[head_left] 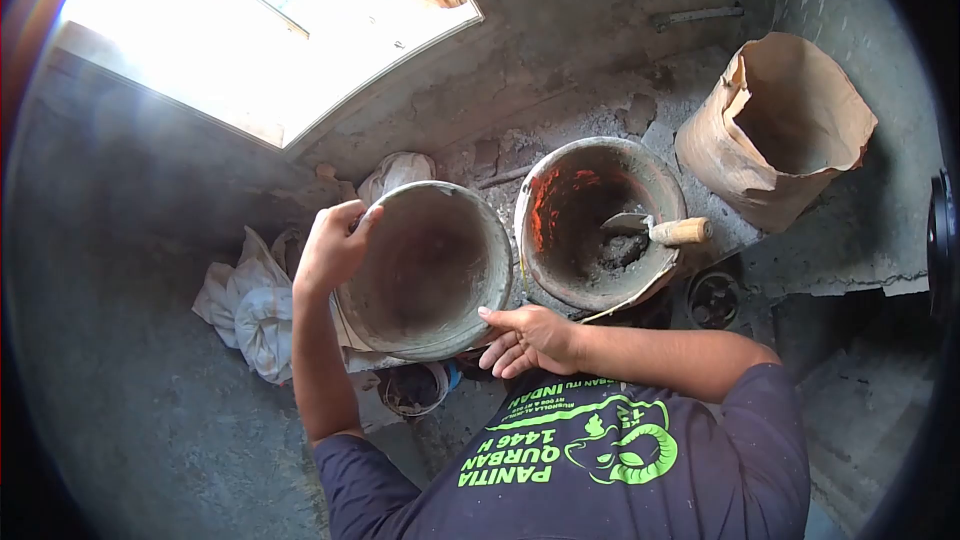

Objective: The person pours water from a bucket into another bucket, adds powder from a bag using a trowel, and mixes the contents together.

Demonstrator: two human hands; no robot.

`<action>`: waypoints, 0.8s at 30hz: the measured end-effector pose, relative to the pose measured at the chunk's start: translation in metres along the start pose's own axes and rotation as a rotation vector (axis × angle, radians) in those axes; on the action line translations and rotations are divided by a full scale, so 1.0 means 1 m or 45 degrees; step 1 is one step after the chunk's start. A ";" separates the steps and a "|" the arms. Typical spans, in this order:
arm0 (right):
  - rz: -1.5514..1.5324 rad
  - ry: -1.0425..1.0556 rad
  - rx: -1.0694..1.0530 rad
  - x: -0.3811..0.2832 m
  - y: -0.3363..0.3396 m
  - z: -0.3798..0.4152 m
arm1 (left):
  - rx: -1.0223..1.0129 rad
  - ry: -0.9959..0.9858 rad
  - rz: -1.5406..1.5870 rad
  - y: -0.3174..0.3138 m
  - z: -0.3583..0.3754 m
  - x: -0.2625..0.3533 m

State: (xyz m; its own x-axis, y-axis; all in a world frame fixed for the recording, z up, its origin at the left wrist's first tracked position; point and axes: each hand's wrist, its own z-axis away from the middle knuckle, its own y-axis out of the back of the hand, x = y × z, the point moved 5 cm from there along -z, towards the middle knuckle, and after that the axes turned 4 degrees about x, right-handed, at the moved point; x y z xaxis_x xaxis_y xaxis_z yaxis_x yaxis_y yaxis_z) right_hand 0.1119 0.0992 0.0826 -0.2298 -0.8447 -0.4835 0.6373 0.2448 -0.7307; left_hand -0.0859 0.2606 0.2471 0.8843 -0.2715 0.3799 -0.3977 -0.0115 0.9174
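A wide grey bucket (425,270) with a dusty, apparently empty inside stands tilted toward the camera. My left hand (335,245) grips its rim at the upper left, fingers curled over the edge. At the lower right of that rim is my right hand (530,340), its thumb tip touching the edge and its other fingers spread loosely outside the bucket. Just to the right stands a second bucket (535,270) with orange-red smears inside and a little grey mix at the bottom. A trowel with a wooden handle (682,231) rests across its right rim.
An open brown paper sack (730,155) stands at the right. White crumpled sacks (262,315) lie at the left. A small container (415,390) is below the left bucket, and a round dark object (714,300) is right of the second bucket. A bright window opening (250,40) is upper left.
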 end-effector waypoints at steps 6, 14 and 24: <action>-0.040 0.161 -0.012 0.000 0.012 0.021 | -0.149 -0.180 -0.259 0.004 -0.040 0.066; -0.122 0.263 -0.101 -0.009 0.016 0.048 | -0.291 -0.325 -0.426 -0.007 -0.078 0.113; -0.063 0.331 -0.138 -0.013 0.025 0.078 | -0.280 -0.404 -0.500 -0.006 -0.084 0.174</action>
State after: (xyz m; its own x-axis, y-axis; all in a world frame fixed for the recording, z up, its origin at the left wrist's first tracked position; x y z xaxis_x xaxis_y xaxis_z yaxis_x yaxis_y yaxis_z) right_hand 0.1882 0.0794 0.1078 -0.4488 -0.7098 -0.5430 0.5413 0.2675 -0.7971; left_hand 0.0907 0.2945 0.3171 0.8252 -0.5645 -0.0193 0.0382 0.0216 0.9990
